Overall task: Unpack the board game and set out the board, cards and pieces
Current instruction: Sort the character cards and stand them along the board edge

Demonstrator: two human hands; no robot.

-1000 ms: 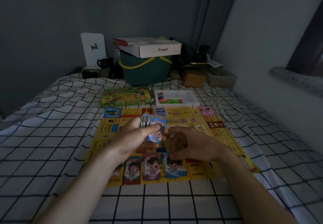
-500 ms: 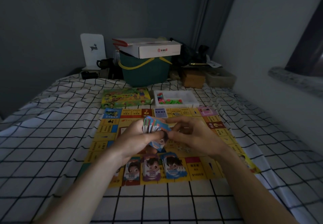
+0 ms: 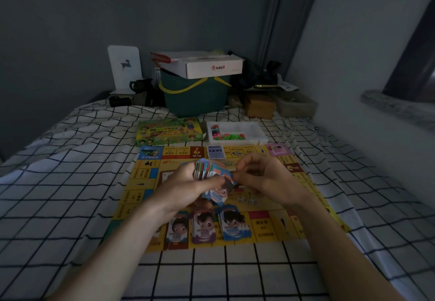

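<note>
The yellow game board (image 3: 141, 178) lies flat on the checked bedsheet. My left hand (image 3: 186, 187) grips a stack of character cards (image 3: 204, 170) above the board's middle. My right hand (image 3: 266, 180) pinches the edge of the front blue card (image 3: 220, 189) of that stack. Three piles of character cards (image 3: 204, 227) lie side by side on the board's near edge. A small blue card deck (image 3: 215, 152) sits at the board's far edge. The green game box (image 3: 168, 131) and a white tray (image 3: 255, 128) of coloured pieces stand behind the board.
A green bucket (image 3: 195, 98) with a white carton (image 3: 202, 65) on top stands at the head of the bed, among a white stand (image 3: 124, 68), a dark mug and small boxes. A wall with a stone ledge (image 3: 397, 110) runs along the right.
Both hands rose slightly with the card stack. My right hand moved from beside the stack to pinch the front blue card.
</note>
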